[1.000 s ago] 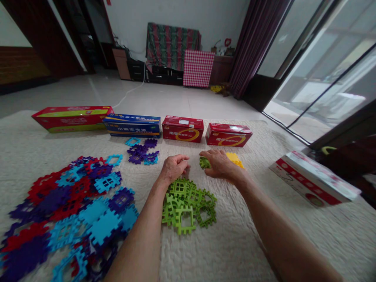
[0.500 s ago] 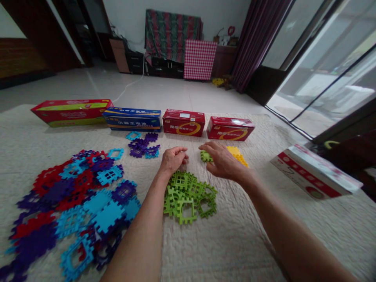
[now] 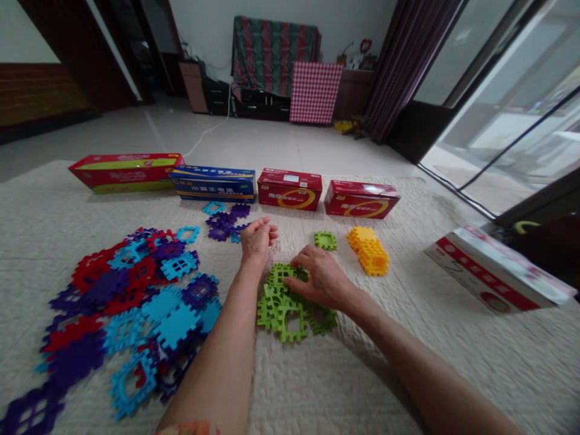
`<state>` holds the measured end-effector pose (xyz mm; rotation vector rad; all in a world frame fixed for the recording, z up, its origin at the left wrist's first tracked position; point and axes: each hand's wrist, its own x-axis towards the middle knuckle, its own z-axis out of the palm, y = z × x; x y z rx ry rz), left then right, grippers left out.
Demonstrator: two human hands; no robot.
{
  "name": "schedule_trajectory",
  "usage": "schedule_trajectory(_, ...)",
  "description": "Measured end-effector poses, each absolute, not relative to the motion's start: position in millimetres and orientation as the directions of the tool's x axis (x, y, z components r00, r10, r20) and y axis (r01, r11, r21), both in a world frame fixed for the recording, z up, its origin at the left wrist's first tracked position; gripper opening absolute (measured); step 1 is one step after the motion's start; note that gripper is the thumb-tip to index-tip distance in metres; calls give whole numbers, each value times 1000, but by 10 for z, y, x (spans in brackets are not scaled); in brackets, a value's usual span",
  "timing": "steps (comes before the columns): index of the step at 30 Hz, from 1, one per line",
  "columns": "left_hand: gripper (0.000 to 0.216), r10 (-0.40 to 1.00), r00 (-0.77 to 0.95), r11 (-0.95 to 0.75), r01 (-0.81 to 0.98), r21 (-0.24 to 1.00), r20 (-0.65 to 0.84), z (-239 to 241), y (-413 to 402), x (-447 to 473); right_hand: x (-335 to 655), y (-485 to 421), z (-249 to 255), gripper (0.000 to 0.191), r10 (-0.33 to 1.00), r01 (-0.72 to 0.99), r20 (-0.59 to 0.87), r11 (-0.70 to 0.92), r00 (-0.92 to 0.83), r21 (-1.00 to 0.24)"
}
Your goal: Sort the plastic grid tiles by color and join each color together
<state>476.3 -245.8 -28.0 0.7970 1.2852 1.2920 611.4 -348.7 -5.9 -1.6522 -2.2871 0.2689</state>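
My left hand is raised over the sheet beyond the green pile, its fingers curled together; whatever may be inside them is hidden. Over the pile of green interlocking plastic tiles, my right hand reaches down, thumb and fingers apart, the tips at the upper tiles. Farther out lies a small stack of green tiles, apart from both hands. To its right, yellow tiles are joined into a longer block with a hollow end.
A large mixed heap of purple, red and blue tiles spreads at the left. A small purple and blue group lies near the blue box. Red boxes stand along the back; a white and red box is at right.
My right hand has moved from the small green stack back toward me, onto the green pile. The stack and yellow block are now uncovered. My left hand has shifted slightly away from the pile.
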Motion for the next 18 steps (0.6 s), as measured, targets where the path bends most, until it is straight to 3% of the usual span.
schedule_trajectory(4,34,958,-195,159,-250,955,-211,-288,-2462,4774,6115,-3455,-83,20,952,862,141,306,-272,-404)
schedule_trajectory(9,33,959,-193,157,-245,957,-207,-291,-2471,4780,6201,-3437,-32,3,966,716,127,254,-227,-650)
schedule_trajectory(13,34,957,-197,164,-235,958,-212,-301,-2461,4782,6412,-3424,113,10,976,612,9,142,-216,-778)
schedule_trajectory(15,35,957,-193,172,-228,958,-218,-307,-2456,4783,6547,-3407,178,12,980,661,97,189,-173,-727)
schedule_trajectory(18,35,959,-179,176,-222,959,-218,-310,-2458,4786,6713,-3391,238,4,944,834,279,292,-173,-469)
